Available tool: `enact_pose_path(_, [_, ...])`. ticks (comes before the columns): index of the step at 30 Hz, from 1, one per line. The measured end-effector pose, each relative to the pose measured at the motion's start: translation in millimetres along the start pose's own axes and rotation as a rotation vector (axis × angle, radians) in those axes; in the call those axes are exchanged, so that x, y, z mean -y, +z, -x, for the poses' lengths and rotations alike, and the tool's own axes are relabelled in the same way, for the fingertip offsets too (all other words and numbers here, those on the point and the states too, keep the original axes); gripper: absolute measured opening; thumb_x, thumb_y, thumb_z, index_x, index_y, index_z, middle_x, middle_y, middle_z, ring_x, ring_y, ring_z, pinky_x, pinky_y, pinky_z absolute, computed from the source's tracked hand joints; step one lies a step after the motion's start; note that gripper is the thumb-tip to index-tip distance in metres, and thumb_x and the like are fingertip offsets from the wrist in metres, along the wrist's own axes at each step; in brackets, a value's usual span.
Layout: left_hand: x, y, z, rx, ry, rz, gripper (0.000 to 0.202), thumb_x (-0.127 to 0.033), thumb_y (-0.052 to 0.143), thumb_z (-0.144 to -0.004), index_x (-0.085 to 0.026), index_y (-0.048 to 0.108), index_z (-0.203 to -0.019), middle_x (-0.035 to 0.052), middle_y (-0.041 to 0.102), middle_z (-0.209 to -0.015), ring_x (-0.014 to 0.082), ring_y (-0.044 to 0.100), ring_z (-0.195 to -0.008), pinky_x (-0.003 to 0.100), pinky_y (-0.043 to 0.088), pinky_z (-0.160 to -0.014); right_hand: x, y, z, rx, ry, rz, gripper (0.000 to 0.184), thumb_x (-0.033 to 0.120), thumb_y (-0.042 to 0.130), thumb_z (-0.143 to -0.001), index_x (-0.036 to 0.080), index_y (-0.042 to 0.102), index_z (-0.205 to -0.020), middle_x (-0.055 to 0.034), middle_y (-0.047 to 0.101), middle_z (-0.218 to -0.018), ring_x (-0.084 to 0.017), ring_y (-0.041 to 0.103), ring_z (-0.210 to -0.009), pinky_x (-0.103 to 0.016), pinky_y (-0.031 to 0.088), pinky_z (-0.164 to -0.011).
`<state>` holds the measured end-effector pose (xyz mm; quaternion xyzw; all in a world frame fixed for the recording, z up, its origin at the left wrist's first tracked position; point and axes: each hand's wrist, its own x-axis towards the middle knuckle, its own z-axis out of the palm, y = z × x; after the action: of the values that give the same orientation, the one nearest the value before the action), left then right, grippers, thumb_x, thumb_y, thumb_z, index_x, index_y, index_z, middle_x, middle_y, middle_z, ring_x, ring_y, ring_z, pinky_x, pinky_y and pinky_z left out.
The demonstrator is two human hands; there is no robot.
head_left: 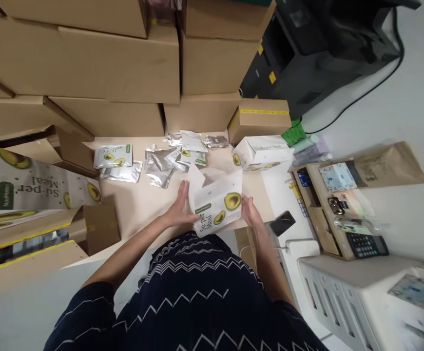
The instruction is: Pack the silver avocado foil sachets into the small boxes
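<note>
Between my two hands is a white carton (217,202) printed with avocado halves and "Su·per Meal", its top flaps standing up. On its left side my left hand (179,210) grips the edge, thumb over the printed front. My right hand (250,212) holds the right edge, its fingers partly behind the carton. Beyond it on the table lie silver pouches (158,165) and avocado-printed sachets (193,148). Another printed sachet (113,156) rests on a silver one to the left. A closed white carton (262,152) of the same print stands at the back right.
Stacked brown boxes (117,63) wall off the back. At left are more printed cartons (40,178) and an open brown box (100,226). A black printer (307,63) stands back right. Rightward are a phone (282,223), a wooden organizer (316,214) and a calculator (367,245).
</note>
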<state>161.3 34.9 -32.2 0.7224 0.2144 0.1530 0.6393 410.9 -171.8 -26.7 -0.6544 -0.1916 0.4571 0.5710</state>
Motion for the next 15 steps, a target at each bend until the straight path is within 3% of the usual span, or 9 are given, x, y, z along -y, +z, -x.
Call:
enact_pose_path(3, [19.7,12.9,-6.4,0.085,0.140,-0.239,0.144,-0.060,0.085,-0.063,-0.026,-0.015,-0.161,0.0205,-0.022,-0.166,0.0464,-0.014,-0.153,0.070,0.013,-0.120,-20.7,-9.0,7.1,-0.074,0.027,-0.075,0.096,0.096,0.027,-0.076,0.026,0.060,-0.133,-0.0091,0.066,-0.134,-0.028,0.056,-0.132,-0.046,0.050,-0.106])
enact_pose_path(6, [37.8,33.0,-26.6,0.169,0.378,-0.383,0.145,-0.063,0.086,-0.059,-0.028,-0.010,-0.161,0.0212,-0.022,-0.166,0.0504,-0.014,-0.152,0.072,0.012,-0.118,-24.2,-34.1,7.4,-0.205,-0.014,-0.090,0.090,0.097,0.028,-0.075,0.030,0.064,-0.121,-0.0079,0.069,-0.126,-0.029,0.059,-0.128,-0.046,0.052,-0.103])
enact_pose_path(8, [49.1,53.5,-41.7,0.233,0.485,-0.441,0.136,-0.064,0.086,-0.058,-0.028,0.006,-0.162,0.0225,-0.015,-0.167,0.0550,-0.007,-0.151,0.075,0.014,-0.115,-22.8,-56.8,7.3,-0.283,-0.025,-0.091,0.083,0.097,0.030,-0.075,0.031,0.065,-0.111,-0.0059,0.072,-0.121,-0.029,0.061,-0.126,-0.045,0.053,-0.101])
enact_pose_path(11, [58.6,83.2,-54.0,0.279,0.536,-0.459,0.114,-0.066,0.084,-0.059,-0.026,0.037,-0.154,0.0258,0.004,-0.166,0.0588,0.007,-0.149,0.079,0.016,-0.110,-19.9,-96.4,2.4,-0.317,0.053,-0.085,0.077,0.094,0.034,-0.077,0.027,0.067,-0.097,-0.0070,0.075,-0.109,-0.030,0.067,-0.115,-0.044,0.056,-0.095])
enact_pose_path(13, [56.9,90.2,-53.5,0.270,0.522,-0.428,0.101,-0.068,0.083,-0.059,-0.024,0.051,-0.144,0.0264,0.019,-0.163,0.0574,0.017,-0.148,0.078,0.019,-0.110,-16.7,-127.1,-9.4,-0.387,0.100,-0.047,0.070,0.089,0.042,-0.078,0.025,0.066,-0.090,-0.0089,0.075,-0.102,-0.028,0.072,-0.102,-0.043,0.059,-0.089])
enact_pose_path(15, [50.6,81.8,-53.4,0.169,0.455,-0.346,0.085,-0.069,0.079,-0.064,-0.024,0.059,-0.133,0.0228,0.033,-0.158,0.0514,0.026,-0.147,0.073,0.023,-0.112,-10.7,-160.2,-30.8,-0.522,0.069,0.030,0.058,0.078,0.058,-0.076,0.023,0.065,-0.092,-0.0093,0.073,-0.105,-0.025,0.073,-0.092,-0.041,0.059,-0.086])
